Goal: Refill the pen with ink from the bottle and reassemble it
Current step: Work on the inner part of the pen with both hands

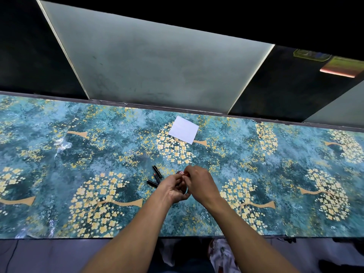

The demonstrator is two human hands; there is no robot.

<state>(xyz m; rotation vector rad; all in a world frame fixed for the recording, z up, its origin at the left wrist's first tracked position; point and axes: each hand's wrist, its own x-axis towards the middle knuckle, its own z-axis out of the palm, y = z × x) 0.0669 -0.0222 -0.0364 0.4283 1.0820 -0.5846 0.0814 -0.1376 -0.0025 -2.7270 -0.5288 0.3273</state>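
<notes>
Ink bottle (180,173) is mostly hidden, gripped between left hand (174,189) and right hand (199,183). Pen parts (157,171) are laid at 9 o'clock on the surface (59,174).

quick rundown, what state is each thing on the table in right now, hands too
left hand: fingers curled round a small object, mostly hidden
right hand: fingertips pinching at the top of that same object
ink bottle: almost fully hidden by the hands, open or capped cannot be told
pen parts: three dark pieces lying apart on the table, disassembled
white paper: lying flat, blank, untouched
table cover: spread flat
</notes>
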